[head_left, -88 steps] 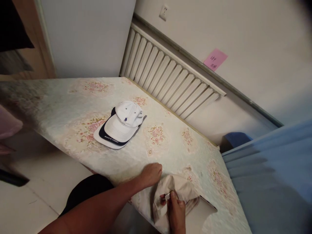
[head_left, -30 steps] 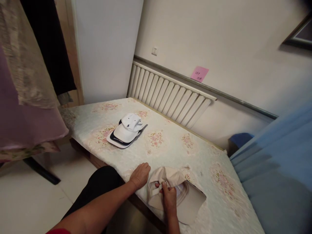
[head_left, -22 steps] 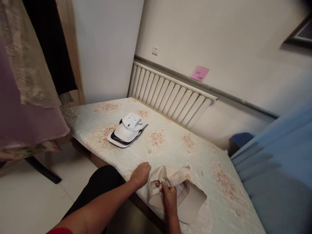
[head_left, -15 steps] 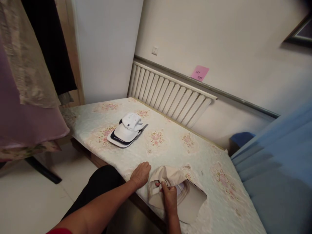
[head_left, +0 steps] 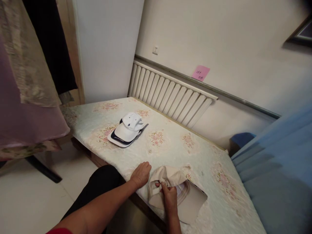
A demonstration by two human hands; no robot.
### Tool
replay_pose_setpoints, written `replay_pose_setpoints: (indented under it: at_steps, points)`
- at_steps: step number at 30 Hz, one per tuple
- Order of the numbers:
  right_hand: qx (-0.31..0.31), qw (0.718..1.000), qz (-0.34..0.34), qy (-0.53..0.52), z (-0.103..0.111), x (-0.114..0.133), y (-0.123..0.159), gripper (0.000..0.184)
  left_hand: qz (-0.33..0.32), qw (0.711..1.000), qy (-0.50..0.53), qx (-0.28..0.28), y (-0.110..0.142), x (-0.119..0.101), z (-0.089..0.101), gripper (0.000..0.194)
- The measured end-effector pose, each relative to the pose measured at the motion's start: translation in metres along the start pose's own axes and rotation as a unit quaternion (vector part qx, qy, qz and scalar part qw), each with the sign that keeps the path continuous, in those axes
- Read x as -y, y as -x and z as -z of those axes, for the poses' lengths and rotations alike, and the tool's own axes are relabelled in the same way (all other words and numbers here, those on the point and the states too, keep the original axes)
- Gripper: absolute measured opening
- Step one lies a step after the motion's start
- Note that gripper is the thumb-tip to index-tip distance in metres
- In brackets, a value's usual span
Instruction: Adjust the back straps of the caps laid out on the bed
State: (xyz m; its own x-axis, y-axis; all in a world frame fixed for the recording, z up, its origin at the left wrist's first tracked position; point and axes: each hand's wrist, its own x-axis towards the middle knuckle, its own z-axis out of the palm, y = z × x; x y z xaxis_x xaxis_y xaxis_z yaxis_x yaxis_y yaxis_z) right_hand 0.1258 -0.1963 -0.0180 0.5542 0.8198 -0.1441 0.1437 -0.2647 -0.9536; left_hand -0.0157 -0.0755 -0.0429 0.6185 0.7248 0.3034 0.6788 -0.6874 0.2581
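Observation:
A beige baseball cap lies upturned on the flowered bed cover, its brim pointing right and its inside partly showing. My right hand pinches the adjusting strap at the back of this cap, thumb and fingers together. Just left of the cap, my left hand rests closed on the edge of the bed, its fingers curled under and mostly hidden. Farther back sits a stack of caps: a white one on top, dark and white brims below it.
Clothes hang at the left over a pale tiled floor. A white radiator runs along the wall behind the bed, with a pink note above it. A blue curtain hangs on the right.

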Motion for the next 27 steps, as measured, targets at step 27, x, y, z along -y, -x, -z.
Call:
replay_pose_setpoints:
  at_steps: [27]
  points:
    - [0.011,1.0,0.005,-0.007,-0.0005,-0.0005,0.0003,0.044,-0.002,1.0,0.002,-0.008,0.0004,0.0012,-0.0038,0.015]
